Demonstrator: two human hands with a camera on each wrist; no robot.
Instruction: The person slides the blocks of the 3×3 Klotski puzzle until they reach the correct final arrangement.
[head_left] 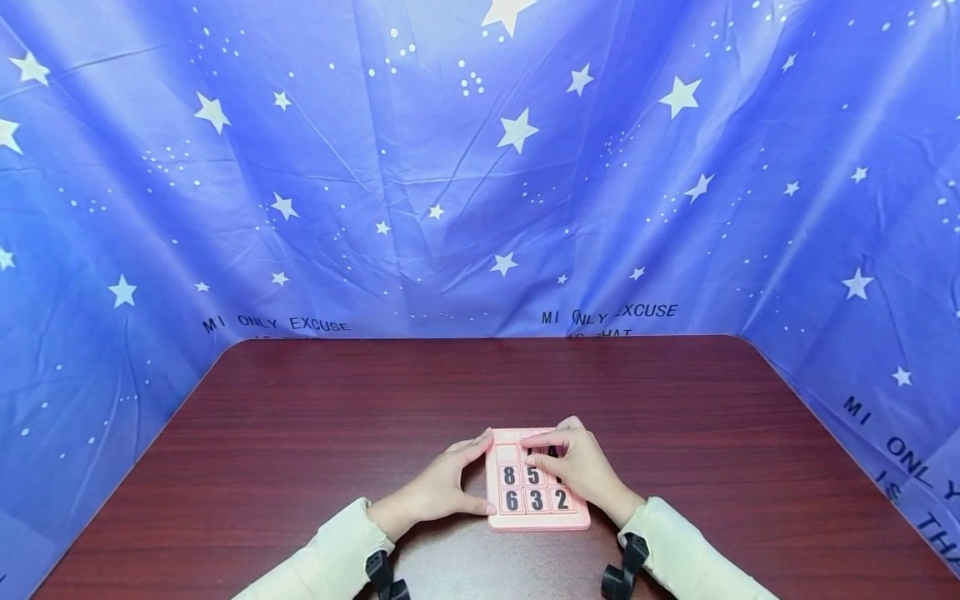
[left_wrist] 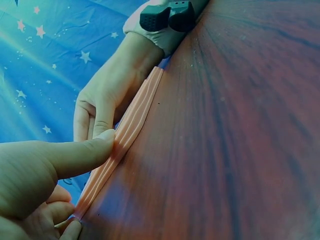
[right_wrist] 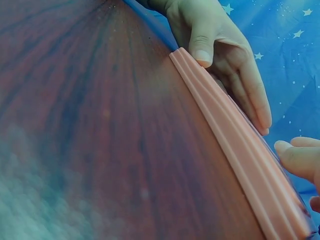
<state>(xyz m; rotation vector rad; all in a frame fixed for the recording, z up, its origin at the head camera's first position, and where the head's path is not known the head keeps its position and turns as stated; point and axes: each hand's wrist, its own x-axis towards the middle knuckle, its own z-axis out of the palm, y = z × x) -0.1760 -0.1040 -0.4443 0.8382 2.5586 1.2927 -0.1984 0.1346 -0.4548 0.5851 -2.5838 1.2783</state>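
A pink sliding number puzzle (head_left: 538,523) lies flat on the table, its black digits facing up. Its upper-left cell has no tile; 8 and 5 show in the middle row, and 6, 3 and 2 in the bottom row. My left hand (head_left: 435,490) holds the left side, fingers by the far corner and thumb (left_wrist: 95,152) against the near part of the edge. Over the upper right reaches my right hand (head_left: 588,471), index finger and thumb touching the tiles in the top rows. That hand partly covers the top-row tiles and the middle row's right tile.
The dark red-brown wooden table (head_left: 337,400) extends around the puzzle. A blue curtain (head_left: 420,167) with white stars and lettering hangs behind it and along both sides. Black wrist cameras (head_left: 626,567) are strapped over the pale sleeves.
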